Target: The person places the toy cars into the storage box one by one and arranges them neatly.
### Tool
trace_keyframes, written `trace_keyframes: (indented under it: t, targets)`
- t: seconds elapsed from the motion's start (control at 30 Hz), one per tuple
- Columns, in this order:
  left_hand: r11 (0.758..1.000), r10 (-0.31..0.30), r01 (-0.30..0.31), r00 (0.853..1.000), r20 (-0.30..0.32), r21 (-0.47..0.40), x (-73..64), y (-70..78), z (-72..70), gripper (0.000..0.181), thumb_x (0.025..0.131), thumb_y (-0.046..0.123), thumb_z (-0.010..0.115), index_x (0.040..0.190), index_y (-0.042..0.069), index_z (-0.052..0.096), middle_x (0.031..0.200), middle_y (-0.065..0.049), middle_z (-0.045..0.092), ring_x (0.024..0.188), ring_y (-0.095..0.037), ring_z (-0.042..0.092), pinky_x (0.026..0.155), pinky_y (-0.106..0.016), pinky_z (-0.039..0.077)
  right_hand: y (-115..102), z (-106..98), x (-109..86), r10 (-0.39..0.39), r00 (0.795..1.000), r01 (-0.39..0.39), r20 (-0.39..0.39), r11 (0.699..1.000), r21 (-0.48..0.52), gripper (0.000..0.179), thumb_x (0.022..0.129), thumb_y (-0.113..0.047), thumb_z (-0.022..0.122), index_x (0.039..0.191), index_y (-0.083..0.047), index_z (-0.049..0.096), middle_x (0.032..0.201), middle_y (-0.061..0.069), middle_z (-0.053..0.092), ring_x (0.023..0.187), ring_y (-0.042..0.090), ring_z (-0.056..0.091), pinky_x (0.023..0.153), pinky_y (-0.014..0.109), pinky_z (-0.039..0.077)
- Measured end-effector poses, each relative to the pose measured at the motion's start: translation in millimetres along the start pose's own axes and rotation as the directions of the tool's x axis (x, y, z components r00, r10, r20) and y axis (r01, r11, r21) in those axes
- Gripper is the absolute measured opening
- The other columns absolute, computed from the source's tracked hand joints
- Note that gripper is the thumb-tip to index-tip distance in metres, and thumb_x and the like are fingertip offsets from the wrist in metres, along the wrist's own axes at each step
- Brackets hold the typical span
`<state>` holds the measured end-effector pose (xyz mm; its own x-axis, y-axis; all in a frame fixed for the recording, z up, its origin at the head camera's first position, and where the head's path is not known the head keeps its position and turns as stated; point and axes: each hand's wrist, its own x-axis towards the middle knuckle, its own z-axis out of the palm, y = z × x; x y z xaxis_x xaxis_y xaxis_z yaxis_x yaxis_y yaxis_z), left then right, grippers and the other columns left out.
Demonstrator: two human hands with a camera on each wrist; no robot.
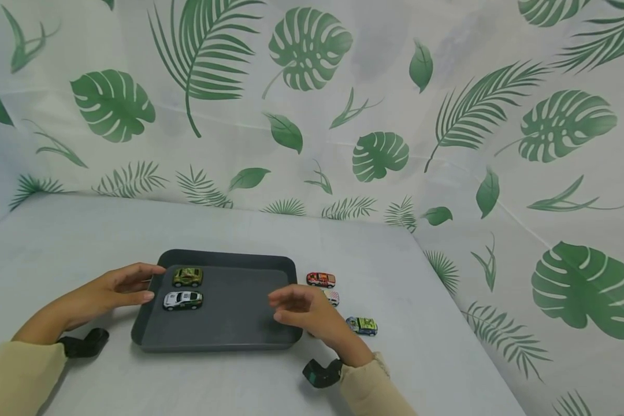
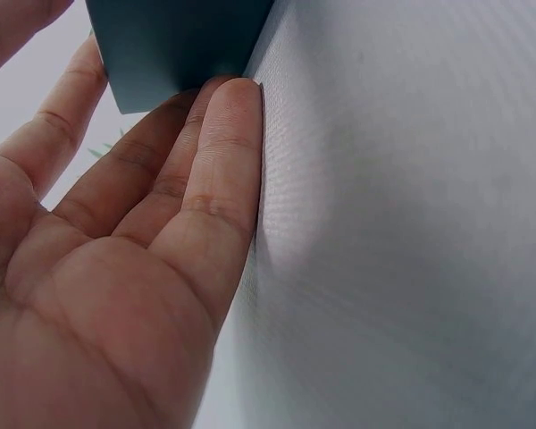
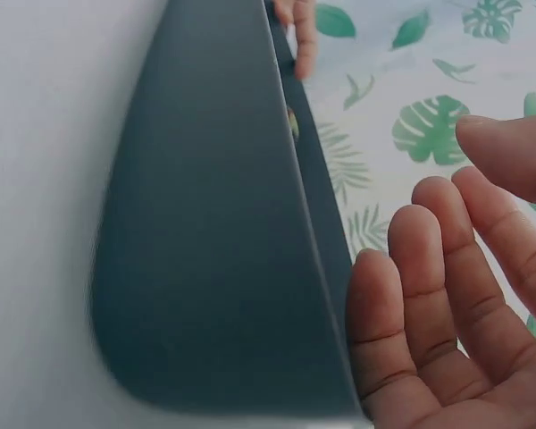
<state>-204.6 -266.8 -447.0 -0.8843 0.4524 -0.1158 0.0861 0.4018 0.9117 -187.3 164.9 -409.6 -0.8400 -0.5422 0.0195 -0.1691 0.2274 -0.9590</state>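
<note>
A dark grey tray [image 1: 234,306] lies on the white-covered table. At its left end are a green camouflage toy car [image 1: 188,277] and, just nearer, a white toy car [image 1: 182,300]. My left hand [image 1: 115,287] is at the tray's left side; in the left wrist view its fingers [image 2: 223,134] stretch along the cloth, tips at the tray's wall. Over the tray's right end is my right hand [image 1: 314,315], holding nothing. Its fingers [image 3: 417,255] bend loosely beside the rim in the right wrist view, thumb apart.
Right of the tray sit a red-orange toy car [image 1: 320,279], a pale toy car [image 1: 331,297] partly behind my right hand, and a blue and yellow toy car [image 1: 362,326]. A leaf-printed curtain [image 1: 333,110] rises behind the table and along its right side.
</note>
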Motion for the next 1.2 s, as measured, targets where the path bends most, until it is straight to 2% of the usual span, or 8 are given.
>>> trace_keyframes:
  t: [0.37,0.5,0.73,0.93,1.2]
  targets:
    - [1.0,-0.018,0.018,1.0,0.005,-0.004,0.5,-0.5,-0.2,0.067,0.111,0.023,0.064,0.163,-0.007,0.034,0.166,-0.041,0.028,0.147,-0.068,0.032,0.111,-0.076,0.041,4,-15,-15.5,-0.006,0.998,0.005,-0.063,1.0,-0.004,0.038,0.1,-0.004,0.074,0.132,0.014,0.067,0.127,0.033,0.069,0.103,0.011,0.071,0.094,0.027,0.059]
    - [1.0,-0.017,0.017,1.0,0.006,-0.004,0.5,0.0,-0.4,0.066,0.112,0.023,0.064,0.163,-0.007,0.034,0.166,-0.041,0.028,0.148,-0.068,0.031,0.112,-0.076,0.04,4,-20,-21.4,-0.021,0.996,0.02,-0.084,1.0,-0.016,0.036,0.099,0.0,0.074,0.131,0.015,0.067,0.126,0.035,0.069,0.105,0.018,0.072,0.094,0.028,0.059]
    - [1.0,-0.007,0.007,1.0,0.007,0.0,0.3,-2.2,0.1,0.065,0.112,0.022,0.063,0.162,-0.007,0.034,0.166,-0.041,0.028,0.147,-0.068,0.032,0.111,-0.076,0.04,3,-29,-29.9,-0.044,0.993,0.039,-0.112,0.998,-0.046,0.035,0.099,0.0,0.074,0.13,0.015,0.067,0.125,0.034,0.07,0.104,0.017,0.072,0.094,0.028,0.059]
    - [1.0,-0.001,0.001,1.0,0.003,0.013,-0.1,-1.7,0.1,0.064,0.112,0.021,0.063,0.162,-0.008,0.035,0.165,-0.041,0.03,0.146,-0.068,0.034,0.111,-0.075,0.041,0,-37,-35.5,-0.026,0.992,0.015,-0.126,0.996,-0.083,0.035,0.099,-0.001,0.074,0.13,0.014,0.068,0.124,0.032,0.07,0.109,0.033,0.071,0.094,0.028,0.059]
    - [1.0,-0.018,0.018,1.0,0.0,0.014,0.4,-1.2,-0.1,0.066,0.112,0.023,0.063,0.163,-0.007,0.034,0.166,-0.041,0.03,0.146,-0.067,0.035,0.11,-0.075,0.042,0,-48,-44.0,-0.069,0.989,0.051,-0.127,0.988,-0.143,0.031,0.099,0.004,0.072,0.128,0.014,0.069,0.126,0.035,0.07,0.113,0.036,0.07,0.096,0.028,0.059]
